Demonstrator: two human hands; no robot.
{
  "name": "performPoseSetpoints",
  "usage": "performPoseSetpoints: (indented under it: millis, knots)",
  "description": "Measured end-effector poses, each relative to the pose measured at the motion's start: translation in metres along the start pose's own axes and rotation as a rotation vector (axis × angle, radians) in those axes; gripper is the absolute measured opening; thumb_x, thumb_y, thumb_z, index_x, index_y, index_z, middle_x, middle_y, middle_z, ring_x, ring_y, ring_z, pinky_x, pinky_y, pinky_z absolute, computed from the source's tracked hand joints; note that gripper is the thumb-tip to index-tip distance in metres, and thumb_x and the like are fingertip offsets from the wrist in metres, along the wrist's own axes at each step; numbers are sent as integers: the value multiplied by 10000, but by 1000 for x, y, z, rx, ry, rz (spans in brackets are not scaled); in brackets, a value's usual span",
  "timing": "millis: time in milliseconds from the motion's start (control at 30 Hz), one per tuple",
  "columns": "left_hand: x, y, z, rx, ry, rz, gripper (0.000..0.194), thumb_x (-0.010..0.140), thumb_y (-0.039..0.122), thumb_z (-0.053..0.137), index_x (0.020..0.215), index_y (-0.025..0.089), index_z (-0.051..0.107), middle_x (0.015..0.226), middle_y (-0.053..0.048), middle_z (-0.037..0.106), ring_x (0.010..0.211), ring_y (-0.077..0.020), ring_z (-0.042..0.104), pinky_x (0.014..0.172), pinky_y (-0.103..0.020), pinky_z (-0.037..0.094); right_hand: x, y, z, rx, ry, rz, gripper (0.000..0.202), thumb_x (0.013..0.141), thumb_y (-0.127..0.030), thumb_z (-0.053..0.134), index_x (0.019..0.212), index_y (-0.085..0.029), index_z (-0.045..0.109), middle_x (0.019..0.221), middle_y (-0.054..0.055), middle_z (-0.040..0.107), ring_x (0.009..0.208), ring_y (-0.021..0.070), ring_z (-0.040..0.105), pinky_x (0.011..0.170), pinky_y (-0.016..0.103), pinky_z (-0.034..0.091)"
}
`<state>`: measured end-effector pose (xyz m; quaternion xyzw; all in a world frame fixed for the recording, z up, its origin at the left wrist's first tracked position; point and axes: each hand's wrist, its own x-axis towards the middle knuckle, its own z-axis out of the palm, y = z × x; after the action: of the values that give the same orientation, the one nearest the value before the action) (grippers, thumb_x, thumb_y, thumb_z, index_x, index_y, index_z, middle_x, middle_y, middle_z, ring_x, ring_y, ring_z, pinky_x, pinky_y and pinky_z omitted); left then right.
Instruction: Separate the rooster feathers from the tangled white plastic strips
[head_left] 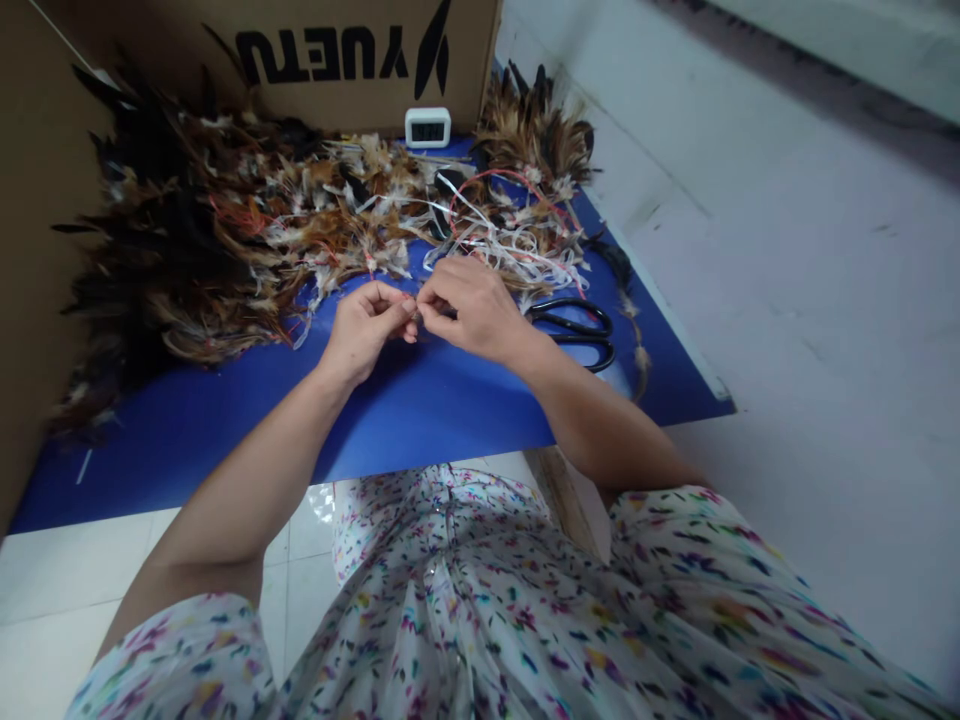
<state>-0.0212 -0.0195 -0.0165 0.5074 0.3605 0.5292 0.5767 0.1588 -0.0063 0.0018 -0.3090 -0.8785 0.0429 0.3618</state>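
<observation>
My left hand [367,325] is closed in a pinch, thumb against fingers. A speck of red shows at its fingertips, too small to name. My right hand [471,305] meets it tip to tip, also pinching; what lies between its fingers is hidden. Just beyond both hands spreads a heap of brown and white feathers [300,205] with red string among them. A tangle of white ribbon [510,245] lies behind my right hand. Beside my right wrist are scissors with black handles [577,325], their blades hidden by my arm.
A blue board [435,410] covers the table. At its back stand a cardboard box [337,100] and a small white digital clock [427,128]. Another feather bunch [536,135] sits at the back right, and a dark feather strand [626,280] near the right edge. A white wall [810,290] is on the right.
</observation>
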Motion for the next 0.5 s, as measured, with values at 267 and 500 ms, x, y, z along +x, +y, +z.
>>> performPoseSetpoints:
  millis: [267,500]
  knots:
    - [1,0,0,-11,69,-51,301,649,238,882,678,160,593,557,21,639,461,-87,603,475,-194,528,-1,2,4,-137,26,-117,194,960,-205,474,823,-200,611,847,69,605,875,232,546,841,439,431]
    - [1,5,0,-30,106,-104,300,585,173,865,665,158,576,547,34,620,454,-77,592,464,-177,518,-2,5,6,-63,19,-133,195,965,-226,476,869,-189,641,887,64,627,907,223,566,881,444,424]
